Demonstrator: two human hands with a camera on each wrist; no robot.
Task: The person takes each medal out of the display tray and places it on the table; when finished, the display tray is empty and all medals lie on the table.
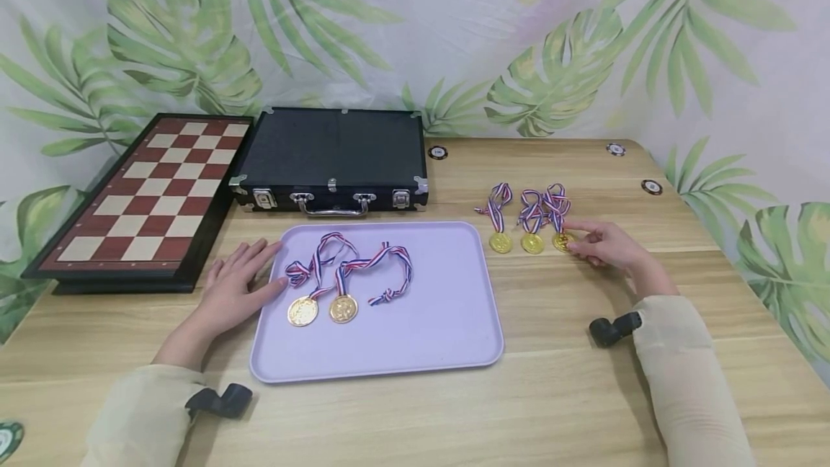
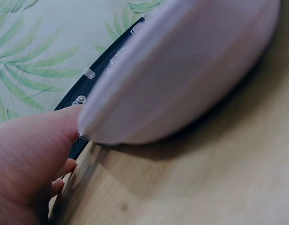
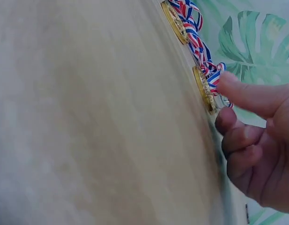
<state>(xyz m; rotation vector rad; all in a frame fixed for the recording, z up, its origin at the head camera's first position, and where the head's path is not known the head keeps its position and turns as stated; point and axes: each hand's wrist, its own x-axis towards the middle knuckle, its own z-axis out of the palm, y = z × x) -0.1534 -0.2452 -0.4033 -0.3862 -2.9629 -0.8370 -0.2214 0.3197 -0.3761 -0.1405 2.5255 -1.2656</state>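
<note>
My left hand [image 1: 230, 292] rests at the left side of a lilac tray [image 1: 421, 323], its fingers extended and spread. In the left wrist view, the thumb meets the rim of the tray [image 2: 181, 70]. Two gold medals with striped ribbons lie on the tray: one medal [image 1: 302, 310] left of the other medal [image 1: 344, 308]. To the right of the tray, my right hand [image 1: 606, 242] has its fingertips at the edge of a gold medal [image 1: 560, 241], the rightmost of three in a row. In the right wrist view, its thumb and finger straddle this medal [image 3: 203, 87], other fingers curled.
A black case [image 1: 344, 150] with metal clasps stands behind the tray. Left of it lies a red-and-cream chessboard [image 1: 155, 197]. Poker chips [image 1: 438, 153] are scattered near the table's edges. A leaf-patterned cloth [image 1: 454, 34] hangs behind the wooden table [image 1: 415, 424].
</note>
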